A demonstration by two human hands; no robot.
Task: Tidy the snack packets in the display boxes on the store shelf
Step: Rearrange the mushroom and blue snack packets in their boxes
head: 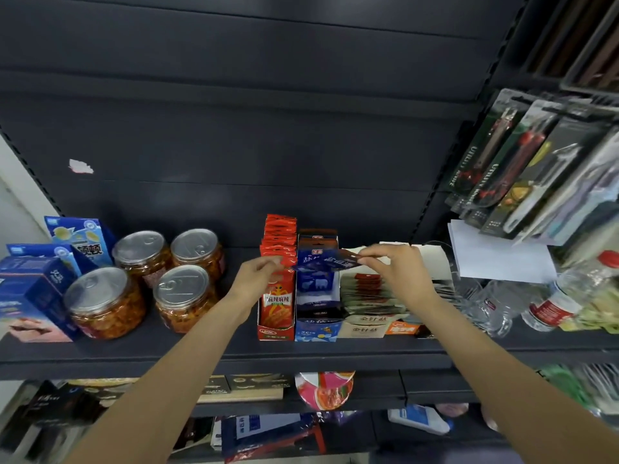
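I had both hands up over the row of display boxes on the dark metal shelf (335, 349), and between them hung a small dark-blue foil snack packet (326, 261), blurred but clearly stretched flat above the blue cardboard display box (316, 324). My left hand (256, 272) pinched its left edge, fingers curled in tight; my right hand (390, 259) pinched the right edge the same way, thumb and forefinger closed on the foil. The packet was in the air, touching no box that I could make out. Just beside it stood the tall red cardboard box of chilli-strip packets (277, 293), its packets upright and packed close; on the other side lay the cream box of flat greenish sachets (365, 296), which sagged in a loose fan. My worry was the drop: a two-edge pinch on slick foil could slip, and the packet would slide into the cream box or behind the row. My left knuckles sat near the red packets, so a careless push down could have tipped them. The clear glass mugs (492, 306) near my right wrist were also at risk from an elbow swing.
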